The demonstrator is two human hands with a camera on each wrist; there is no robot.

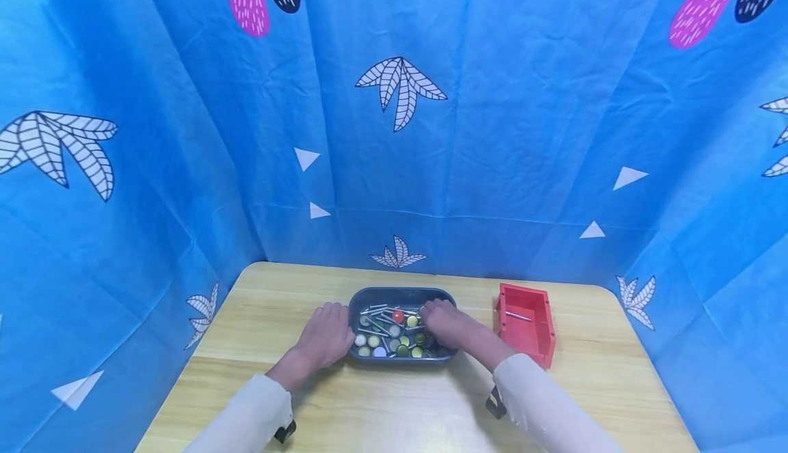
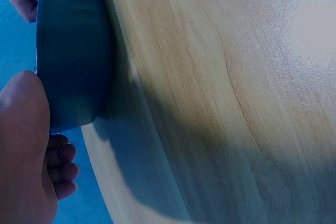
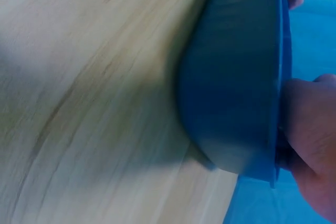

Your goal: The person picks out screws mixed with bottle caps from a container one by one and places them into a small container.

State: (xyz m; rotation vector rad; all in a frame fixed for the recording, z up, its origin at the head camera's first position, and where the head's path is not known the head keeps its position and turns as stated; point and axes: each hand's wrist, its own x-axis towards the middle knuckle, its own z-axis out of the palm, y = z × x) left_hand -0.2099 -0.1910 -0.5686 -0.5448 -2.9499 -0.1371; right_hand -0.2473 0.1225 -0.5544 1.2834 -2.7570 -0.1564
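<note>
Head view: a person in white sleeves (image 1: pixel 246 412) works with both hands at a dark oval tray (image 1: pixel 400 295) on a wood-grain surface (image 1: pixel 394 405), centred from side to side and toward the far edge. The left hand (image 1: pixel 322 333) holds the tray's left end; its grip pinches the rim, and the left wrist view shows the thumb lying against the near side of the wall with the other fingers curled beyond it.

Across the tray, the right hand (image 1: pixel 448 323) reaches over the right-hand rim, its fingers bent down inside among the contents. The fingertips are hidden, so one cannot tell whether that grip is pinching anything; the right wrist view shows only the back of the hand at the rim, slightly blurred.

Loose metal pins (image 1: pixel 374 311) and round caps fill the tray in a jumble. A bright red cap (image 1: pixel 398 317) lies near the middle, just beside a yellow cap (image 1: pixel 412 320), while a pale lavender cap (image 1: pixel 379 352) sits by the near wall.

To the right, apart from the tray, stands an open red bin (image 1: pixel 529 347), with a single metal rod (image 1: pixel 518 316) lying inside. Behind the surface hangs a blue curtain (image 1: pixel 394 165) printed with white leaves and triangles.
</note>
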